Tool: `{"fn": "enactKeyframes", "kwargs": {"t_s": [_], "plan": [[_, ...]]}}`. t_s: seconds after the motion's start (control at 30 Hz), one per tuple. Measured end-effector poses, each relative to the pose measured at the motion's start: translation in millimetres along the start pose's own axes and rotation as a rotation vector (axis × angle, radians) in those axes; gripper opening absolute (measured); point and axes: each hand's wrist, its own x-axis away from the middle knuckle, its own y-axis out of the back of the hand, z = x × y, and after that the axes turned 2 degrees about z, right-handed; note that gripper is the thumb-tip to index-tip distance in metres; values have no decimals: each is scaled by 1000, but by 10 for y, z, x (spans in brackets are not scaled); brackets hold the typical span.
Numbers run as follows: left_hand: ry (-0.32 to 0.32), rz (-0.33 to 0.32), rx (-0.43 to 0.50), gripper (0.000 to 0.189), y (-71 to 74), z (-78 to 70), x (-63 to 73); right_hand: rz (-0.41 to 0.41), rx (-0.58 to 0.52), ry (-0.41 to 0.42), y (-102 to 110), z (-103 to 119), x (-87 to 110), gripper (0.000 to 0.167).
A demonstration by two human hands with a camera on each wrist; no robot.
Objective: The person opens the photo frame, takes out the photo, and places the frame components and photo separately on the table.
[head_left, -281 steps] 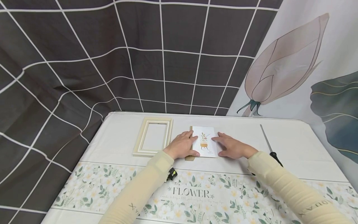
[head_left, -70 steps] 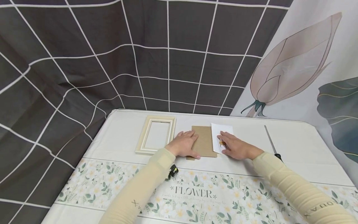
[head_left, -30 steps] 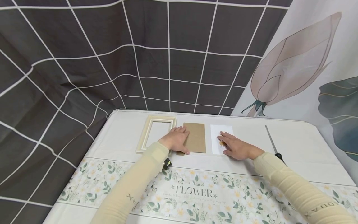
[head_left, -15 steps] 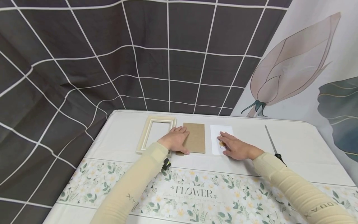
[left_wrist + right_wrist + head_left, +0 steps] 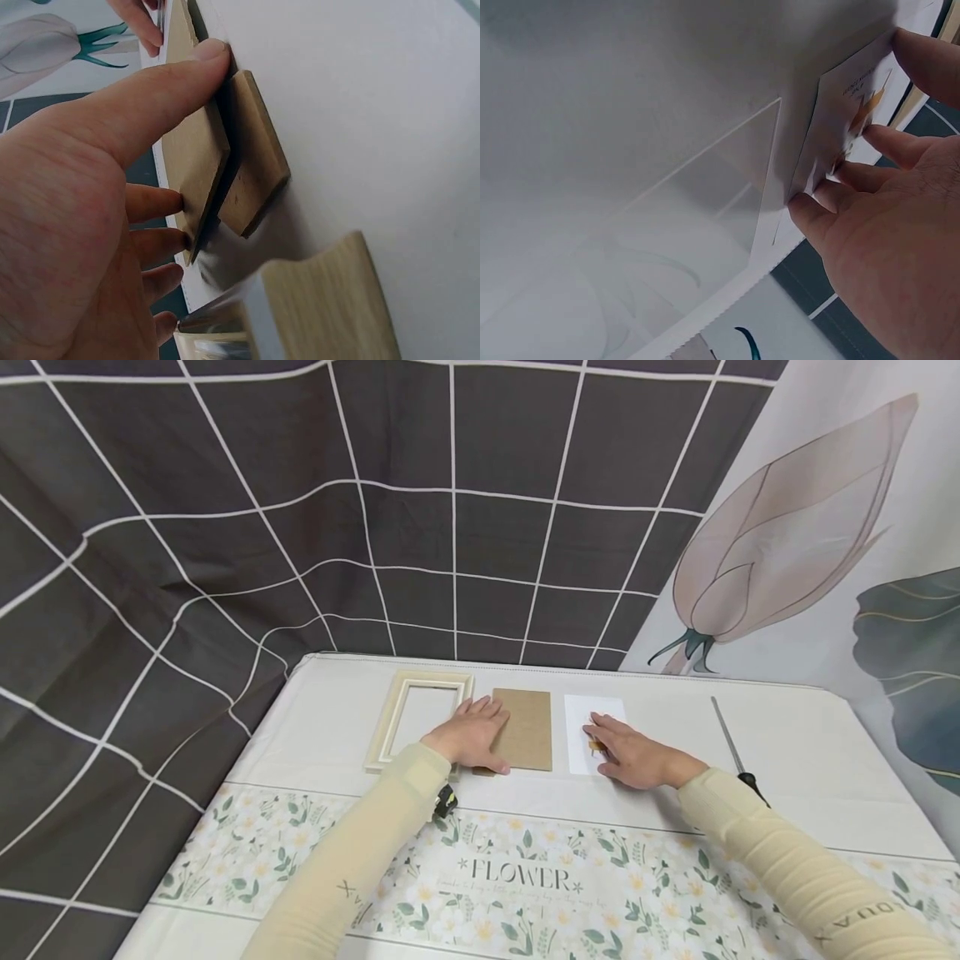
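A brown backing board lies on the table, a small brown strip jutting from beneath it. My left hand rests at the board's left side, its fingertips touching the edge and the thumb along the near edge in the left wrist view. To the right lies a white picture card printed with a plant in an orange pot. Outstretched fingers of my right hand press on the card and cover part of its print. Left of the board sits a cream picture frame, partly behind my left hand.
A screwdriver with a black handle lies on the right, near my right forearm. In the right wrist view a clear sheet lies beside the card. The tablecloth has a floral band; a dark checked curtain hangs behind.
The card, earlier on top of the board, has slid right under my right hand. My left hand has shifted the board left, leaving a gap. Over the last second both hands stay nearly still.
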Motion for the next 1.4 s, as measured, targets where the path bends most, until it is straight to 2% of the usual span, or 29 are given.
{"fn": "enactKeyframes", "kwargs": {"t_s": [0.6, 0.87, 1.1, 1.23, 1.4], "plan": [[5, 1, 39, 101, -7, -1, 16, 4, -1, 9, 1, -2, 4, 63], [14, -9, 34, 100, -18, 7, 13, 9, -2, -12, 1, 15, -4, 64], [5, -13, 46, 101, -34, 38, 17, -58, -27, -33, 5, 0, 41, 64], [1, -33, 49, 97, -19, 56, 40, -90, -3, -82, 21, -29, 126, 64], [-8, -40, 41, 91, -5, 58, 59, -136, 76, -224, 39, -79, 252, 57]]}}
